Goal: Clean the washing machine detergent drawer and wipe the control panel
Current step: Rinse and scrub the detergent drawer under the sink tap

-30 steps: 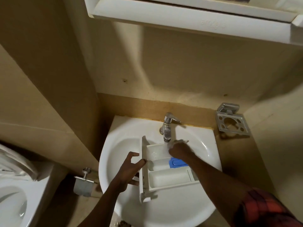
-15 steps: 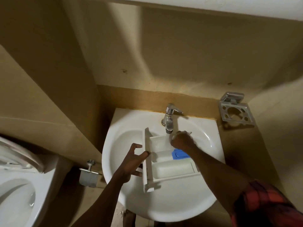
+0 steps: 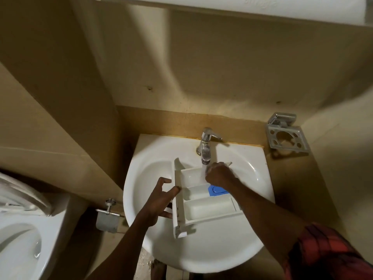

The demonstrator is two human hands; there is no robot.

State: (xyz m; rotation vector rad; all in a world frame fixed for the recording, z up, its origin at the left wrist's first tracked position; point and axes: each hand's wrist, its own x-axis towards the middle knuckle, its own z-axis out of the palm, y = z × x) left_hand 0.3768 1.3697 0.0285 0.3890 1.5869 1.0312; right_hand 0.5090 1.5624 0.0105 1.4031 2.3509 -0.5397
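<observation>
Detergent drawer (image 3: 207, 209) sits over the sink (image 3: 201, 257) under the running tap (image 3: 205, 146); left hand (image 3: 159, 201) grips its front, right hand (image 3: 219, 174) curls inside, hold unclear.

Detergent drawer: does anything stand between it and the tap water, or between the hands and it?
Nothing visible does. The detergent drawer lies in the sink under the tap, and the water falls straight into its far compartment. The left hand grips its front panel; the right hand is at that far compartment, beside the stream.
</observation>
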